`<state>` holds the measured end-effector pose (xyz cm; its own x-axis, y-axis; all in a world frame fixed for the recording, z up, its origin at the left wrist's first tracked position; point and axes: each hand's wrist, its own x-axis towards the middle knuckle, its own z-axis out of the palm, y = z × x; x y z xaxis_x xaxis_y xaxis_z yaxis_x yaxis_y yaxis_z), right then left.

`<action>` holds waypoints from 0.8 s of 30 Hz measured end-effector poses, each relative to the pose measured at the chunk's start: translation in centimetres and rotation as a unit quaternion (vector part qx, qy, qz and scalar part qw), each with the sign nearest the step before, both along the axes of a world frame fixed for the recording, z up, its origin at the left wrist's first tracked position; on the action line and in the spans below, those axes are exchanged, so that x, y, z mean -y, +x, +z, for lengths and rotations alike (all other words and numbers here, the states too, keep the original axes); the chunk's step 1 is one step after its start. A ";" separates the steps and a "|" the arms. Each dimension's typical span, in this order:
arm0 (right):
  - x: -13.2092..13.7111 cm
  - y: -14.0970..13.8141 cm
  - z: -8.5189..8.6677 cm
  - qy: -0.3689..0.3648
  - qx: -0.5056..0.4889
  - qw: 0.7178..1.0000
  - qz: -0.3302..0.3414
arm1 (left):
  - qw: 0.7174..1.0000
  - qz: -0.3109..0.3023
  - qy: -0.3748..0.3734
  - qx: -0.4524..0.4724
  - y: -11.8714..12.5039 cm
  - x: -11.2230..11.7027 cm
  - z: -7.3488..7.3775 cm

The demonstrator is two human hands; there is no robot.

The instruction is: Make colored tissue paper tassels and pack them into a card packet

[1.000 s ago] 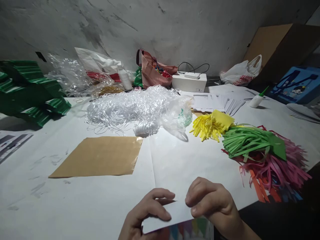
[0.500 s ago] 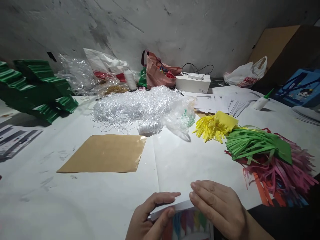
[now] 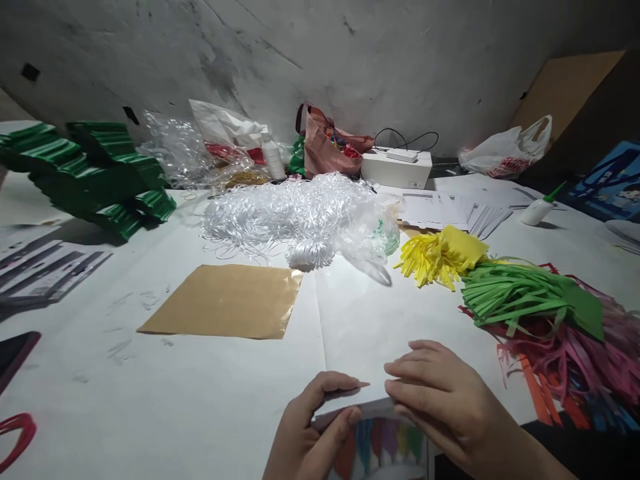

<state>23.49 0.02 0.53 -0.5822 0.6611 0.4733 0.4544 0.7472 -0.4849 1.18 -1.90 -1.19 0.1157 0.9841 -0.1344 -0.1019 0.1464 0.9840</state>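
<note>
My left hand grips a folded white card at the bottom of the view, its thumb in front and its fingers behind the top edge. At the right end of that card is my right hand, its fingers bent over the edge and its thumb hidden. Below the card's fold hangs a printed picture of coloured tassels, partly covered by both hands. A brown sheet lies flat on the table, ahead and to the left.
White ribbon is heaped mid-table. On the right lie a yellow fringe bundle, a green fringe bundle and pink strips, near a glue bottle. Stacked green pieces stand at the left; a dark phone-like object lies nearer.
The view has swung slightly left, bringing the dark object and red handle-like loop into sight. My right hand's fingers have lifted and spread a little at the card's edge; my left keeps its grip.
</note>
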 end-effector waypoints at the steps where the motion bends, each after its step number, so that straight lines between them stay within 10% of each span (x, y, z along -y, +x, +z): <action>1: -0.1 -0.2 0.5 0.008 0.033 0.999 0.007 | 1.000 -0.007 0.008 0.005 0.0 0.0 -0.1; 11: -1.9 -1.2 4.3 -0.242 0.085 0.964 0.070 | 0.999 -0.027 0.029 0.008 0.5 0.8 -1.1; 24: -1.5 -1.0 3.8 -0.149 0.156 0.972 0.090 | 0.996 -0.021 0.086 0.006 0.9 0.3 -1.7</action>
